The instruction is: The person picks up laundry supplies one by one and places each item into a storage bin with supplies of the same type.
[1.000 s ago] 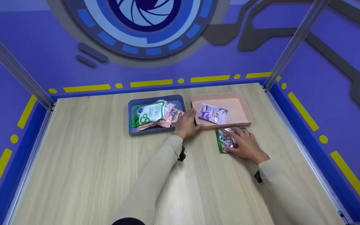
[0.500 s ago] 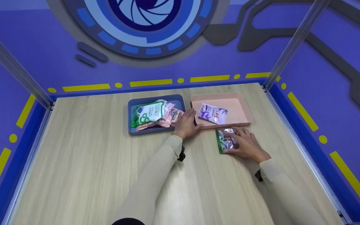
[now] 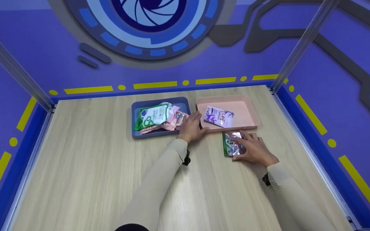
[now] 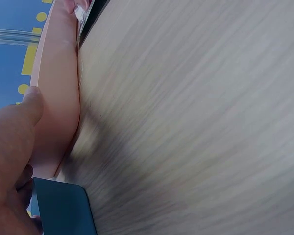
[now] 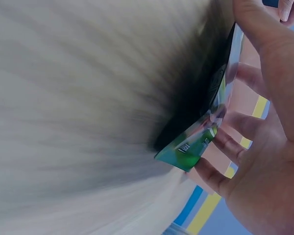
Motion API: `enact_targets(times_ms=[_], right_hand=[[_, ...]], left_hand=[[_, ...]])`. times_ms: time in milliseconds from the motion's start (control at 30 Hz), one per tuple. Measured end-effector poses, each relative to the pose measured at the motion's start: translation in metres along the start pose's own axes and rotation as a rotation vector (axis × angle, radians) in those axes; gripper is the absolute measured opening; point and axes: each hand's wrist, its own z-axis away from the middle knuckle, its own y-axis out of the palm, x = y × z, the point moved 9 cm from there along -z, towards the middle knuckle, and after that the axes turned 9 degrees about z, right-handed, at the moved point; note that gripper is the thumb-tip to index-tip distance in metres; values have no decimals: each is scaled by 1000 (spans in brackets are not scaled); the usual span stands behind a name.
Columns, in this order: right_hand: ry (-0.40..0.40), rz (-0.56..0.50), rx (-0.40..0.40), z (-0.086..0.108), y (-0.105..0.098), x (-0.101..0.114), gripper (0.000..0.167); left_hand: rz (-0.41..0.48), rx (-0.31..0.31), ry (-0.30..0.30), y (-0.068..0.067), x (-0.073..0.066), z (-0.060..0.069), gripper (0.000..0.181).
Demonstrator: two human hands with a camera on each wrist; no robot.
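Note:
My left hand (image 3: 191, 128) rests between the two trays, its thumb (image 4: 33, 98) against the front wall of the pink tray (image 3: 247, 109) and its fingers near the corner of the blue tray (image 3: 136, 112). In front of the pink tray, my right hand (image 3: 253, 147) grips a shiny green-edged packet (image 3: 233, 144) by its edges. The packet (image 5: 186, 149) is bent, and a dark shadow lies beneath it in the right wrist view. A purple-and-white packet (image 3: 218, 116) lies in the pink tray.
Several packets fill the blue tray, a green-and-white one (image 3: 154, 116) on top and pink ones (image 3: 172, 123) under and beside it. Both trays stand toward the back of the wooden table (image 3: 92, 166). Blue-purple panels (image 3: 159, 73) wall the table at the back and sides.
The left edge of the green-edged packet has shifted slightly right, and my right thumb has moved a little with it. My left hand and the trays have stayed put.

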Motion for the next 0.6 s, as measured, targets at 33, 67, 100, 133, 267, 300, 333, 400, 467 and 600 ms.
enact_targets(times_ms=[33, 67, 100, 133, 267, 300, 333, 400, 467, 600], right_hand=[[0, -2, 2, 0, 0, 0, 95], [0, -4, 5, 0, 0, 0, 95], [3, -8, 10, 0, 1, 0, 96], [8, -13, 15, 0, 1, -1, 96], [18, -23, 25, 1, 2, -2, 97], [14, -19, 21, 1, 1, -1, 97], [12, -15, 20, 0, 1, -2, 97], [6, -8, 17, 0, 1, -2, 97], [3, -3, 17, -1, 1, -2, 97], [12, -8, 29, -2, 2, -3, 97]], left_hand=[[2, -1, 0, 0, 0, 0, 80], [3, -2, -1, 0, 0, 0, 80], [3, -2, -1, 0, 0, 0, 80], [3, -2, -1, 0, 0, 0, 80], [0, 2, -4, 0, 0, 0, 81], [-4, 2, -5, 0, 0, 0, 81], [-8, 2, -6, 0, 1, -1, 81], [-14, 2, -9, 0, 1, -1, 80], [-15, 3, -11, 0, 1, 0, 80], [-13, 8, -14, 0, 0, 0, 81]])
